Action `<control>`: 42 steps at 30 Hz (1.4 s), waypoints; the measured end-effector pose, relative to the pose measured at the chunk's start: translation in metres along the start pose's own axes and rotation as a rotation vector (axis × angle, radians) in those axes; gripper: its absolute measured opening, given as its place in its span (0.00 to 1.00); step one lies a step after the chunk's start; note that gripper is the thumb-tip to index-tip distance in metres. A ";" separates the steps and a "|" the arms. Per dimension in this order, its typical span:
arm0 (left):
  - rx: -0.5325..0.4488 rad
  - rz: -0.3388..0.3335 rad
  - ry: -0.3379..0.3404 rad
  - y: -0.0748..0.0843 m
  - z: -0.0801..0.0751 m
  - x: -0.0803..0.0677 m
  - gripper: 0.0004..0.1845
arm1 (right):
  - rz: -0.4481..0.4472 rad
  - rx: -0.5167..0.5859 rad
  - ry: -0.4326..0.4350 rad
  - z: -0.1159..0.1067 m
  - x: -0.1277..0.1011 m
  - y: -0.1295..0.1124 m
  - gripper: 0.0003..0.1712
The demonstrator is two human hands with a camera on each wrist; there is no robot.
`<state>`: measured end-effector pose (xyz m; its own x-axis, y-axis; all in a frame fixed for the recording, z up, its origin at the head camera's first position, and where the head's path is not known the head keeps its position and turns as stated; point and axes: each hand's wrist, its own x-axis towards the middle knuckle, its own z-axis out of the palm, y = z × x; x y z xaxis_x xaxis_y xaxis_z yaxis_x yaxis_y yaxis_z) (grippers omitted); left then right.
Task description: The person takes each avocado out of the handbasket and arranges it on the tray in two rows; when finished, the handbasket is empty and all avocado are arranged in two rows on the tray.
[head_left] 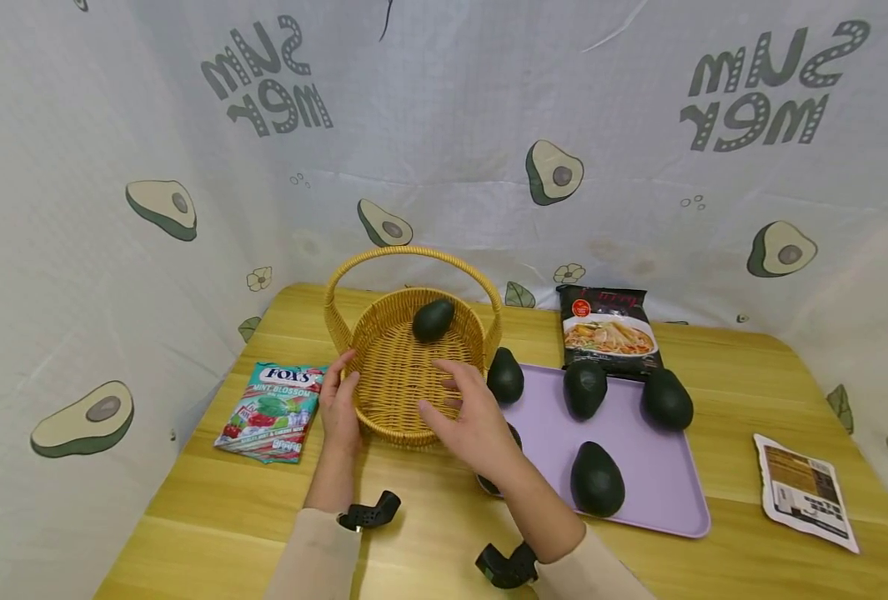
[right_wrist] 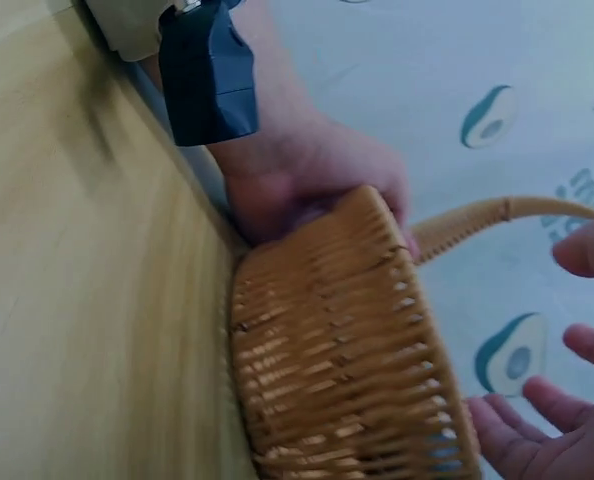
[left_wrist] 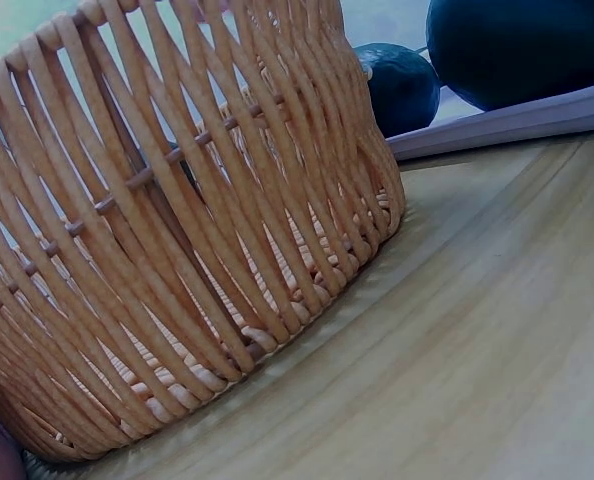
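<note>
A yellow wicker basket (head_left: 402,433) with a tall arched handle stands on the table, one dark green avocado (head_left: 433,321) lying inside near its back wall. My left hand (head_left: 340,410) holds the basket's left side, thumb at the rim; the right wrist view also shows this hand against the woven wall. Over the basket's front right part, my right hand (head_left: 474,421) is spread with nothing between thumb and fingers. To its right, a lilac tray (head_left: 639,454) bears several more avocados, such as one at the front (head_left: 597,479); another (head_left: 515,435) is partly hidden behind my right hand.
Left of the basket lies a teal Fox's candy bag (head_left: 274,412). Behind the tray is a black noodle packet (head_left: 610,332). A white and brown pouch (head_left: 805,492) lies at the far right. A printed curtain (head_left: 444,125) hangs behind the wooden table (head_left: 211,517).
</note>
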<state>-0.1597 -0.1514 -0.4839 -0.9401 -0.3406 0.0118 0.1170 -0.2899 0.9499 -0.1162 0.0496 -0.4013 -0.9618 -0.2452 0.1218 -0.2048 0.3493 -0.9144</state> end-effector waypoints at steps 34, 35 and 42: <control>-0.041 0.005 0.013 -0.002 0.002 0.002 0.21 | 0.319 -0.011 0.272 0.024 0.123 0.022 0.46; -0.038 0.004 0.014 -0.002 0.001 0.002 0.21 | 0.316 -0.022 0.269 0.023 0.124 0.023 0.46; -0.044 0.010 0.006 -0.001 0.001 0.001 0.21 | 0.312 -0.091 0.228 0.020 0.127 0.024 0.48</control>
<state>-0.1616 -0.1502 -0.4847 -0.9371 -0.3487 0.0190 0.1402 -0.3258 0.9350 -0.2399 0.0088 -0.4155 -0.9940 0.0891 -0.0640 0.0978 0.4565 -0.8843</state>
